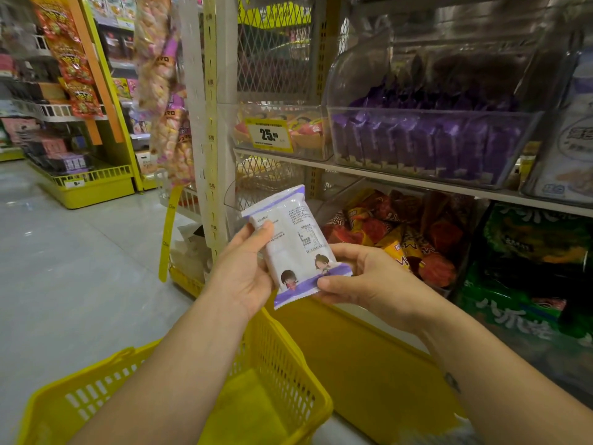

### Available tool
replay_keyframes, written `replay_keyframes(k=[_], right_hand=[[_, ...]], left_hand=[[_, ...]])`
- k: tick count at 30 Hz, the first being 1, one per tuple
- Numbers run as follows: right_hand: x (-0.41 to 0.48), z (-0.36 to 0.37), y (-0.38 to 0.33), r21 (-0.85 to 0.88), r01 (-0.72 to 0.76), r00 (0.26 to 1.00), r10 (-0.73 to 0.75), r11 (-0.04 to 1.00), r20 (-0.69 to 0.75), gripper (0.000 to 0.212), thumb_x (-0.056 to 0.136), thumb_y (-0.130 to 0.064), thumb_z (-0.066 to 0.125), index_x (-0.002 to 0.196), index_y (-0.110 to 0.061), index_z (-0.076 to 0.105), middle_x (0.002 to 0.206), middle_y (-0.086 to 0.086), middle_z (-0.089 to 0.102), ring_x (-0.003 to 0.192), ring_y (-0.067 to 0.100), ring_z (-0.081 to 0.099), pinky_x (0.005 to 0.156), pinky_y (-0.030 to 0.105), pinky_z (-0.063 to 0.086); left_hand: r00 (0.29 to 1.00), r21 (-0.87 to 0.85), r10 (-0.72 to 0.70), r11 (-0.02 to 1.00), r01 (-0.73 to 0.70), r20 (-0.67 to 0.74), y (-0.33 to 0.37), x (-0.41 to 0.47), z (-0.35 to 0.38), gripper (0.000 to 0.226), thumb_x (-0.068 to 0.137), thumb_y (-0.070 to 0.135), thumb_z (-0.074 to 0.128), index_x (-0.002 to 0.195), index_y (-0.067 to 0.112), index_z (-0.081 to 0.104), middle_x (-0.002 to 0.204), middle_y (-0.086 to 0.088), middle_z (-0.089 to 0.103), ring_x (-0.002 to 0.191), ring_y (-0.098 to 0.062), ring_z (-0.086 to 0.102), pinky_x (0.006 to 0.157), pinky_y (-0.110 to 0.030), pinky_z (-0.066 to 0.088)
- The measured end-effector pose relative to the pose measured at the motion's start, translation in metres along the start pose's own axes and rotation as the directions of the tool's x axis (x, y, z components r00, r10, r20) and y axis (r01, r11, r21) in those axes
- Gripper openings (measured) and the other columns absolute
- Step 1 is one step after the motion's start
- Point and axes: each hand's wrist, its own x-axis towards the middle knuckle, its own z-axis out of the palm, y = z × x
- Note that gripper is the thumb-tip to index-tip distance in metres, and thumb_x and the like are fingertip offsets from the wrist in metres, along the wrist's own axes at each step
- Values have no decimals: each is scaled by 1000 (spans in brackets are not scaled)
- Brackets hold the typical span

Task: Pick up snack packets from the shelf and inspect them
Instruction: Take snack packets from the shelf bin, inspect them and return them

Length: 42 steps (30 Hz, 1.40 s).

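A white snack packet [293, 245] with purple ends, printed text and two cartoon figures is held up in front of the shelf, its back side facing me. My left hand [245, 268] grips its left edge, thumb on the front near the top. My right hand [359, 277] pinches its lower right purple end. The shelf [385, 176] behind holds clear bins: one with purple packets [426, 142], one with red and orange packets [401, 232] lower down.
A yellow shopping basket [282, 364] hangs under my left forearm. A yellow price tag [269, 134] reading 25 sits on a bin. Green bags [532, 248] lie at the right. Hanging marshmallow bags [163, 91] and another aisle shelf [64, 123] stand to the left.
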Motion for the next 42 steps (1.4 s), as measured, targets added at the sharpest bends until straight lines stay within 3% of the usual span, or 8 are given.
replay_keyframes(k=[6, 12, 21, 25, 29, 33, 38, 42], right_hand=[[1, 2, 0, 1, 84, 996, -84, 996, -23, 38, 78, -3, 71, 112, -18, 65, 106, 5, 75, 95, 21, 72, 71, 20, 57], [4, 1, 3, 39, 143, 985, -138, 989, -103, 36, 80, -4, 69, 111, -23, 68, 106, 8, 74, 89, 19, 71, 76, 22, 57], [0, 1, -2, 200, 31, 999, -32, 979, 5, 34, 79, -37, 71, 108, -22, 72, 115, 8, 71, 97, 21, 71, 72, 25, 57], [4, 7, 2, 109, 81, 989, -66, 991, -134, 36, 80, -28, 66, 113, -15, 66, 109, 5, 73, 100, 23, 71, 75, 31, 59], [4, 9, 4, -83, 167, 952, -182, 982, -244, 33, 79, -25, 68, 111, -19, 65, 102, -3, 75, 93, 15, 72, 71, 25, 58], [3, 7, 6, -372, 155, 913, -277, 915, -299, 30, 82, -23, 74, 110, -25, 64, 101, -7, 74, 91, 4, 70, 76, 27, 59], [1, 11, 8, -615, 104, 873, -368, 782, -320, 39, 72, -42, 77, 106, -26, 64, 91, -12, 71, 81, -1, 67, 69, 29, 59], [2, 14, 9, -666, 124, 859, -416, 735, -299, 35, 74, -40, 77, 103, -30, 62, 89, -18, 69, 80, -8, 63, 63, 16, 53]], left_hand=[[998, -34, -53, 998, 53, 14, 5, -1, -2, 18, 91, 12, 61, 107, 18, 66, 89, -5, 77, 73, -20, 75, 52, -46, 59], [998, -118, -31, 992, 37, 51, 9, -2, 1, 28, 89, 9, 61, 115, 16, 62, 96, -8, 76, 98, -24, 69, 65, -50, 60], [986, 263, 112, 954, -141, 123, 1, -8, -2, 32, 86, 19, 65, 116, 25, 57, 99, -2, 76, 88, -20, 74, 60, -34, 59], [923, 589, 354, 718, -371, 150, -14, -9, -2, 19, 92, 25, 64, 105, 33, 53, 103, 10, 68, 83, 4, 68, 57, -17, 54], [896, 803, 360, 434, -408, 261, -13, -8, -5, 37, 87, 40, 67, 119, 43, 49, 118, 17, 55, 95, 5, 60, 59, -7, 50], [887, 794, 291, 404, -455, 360, -12, -10, -4, 37, 90, 33, 64, 123, 44, 52, 110, 22, 64, 88, 8, 65, 63, -7, 50], [857, 874, 259, 82, -478, 445, -10, -11, -8, 43, 98, 28, 50, 140, 33, 47, 98, 10, 68, 59, 14, 56, 47, -6, 38], [874, 881, 206, 88, -465, 441, -5, -9, -11, 42, 97, 25, 49, 138, 32, 51, 79, 11, 67, 40, 2, 46, 39, -9, 29]])
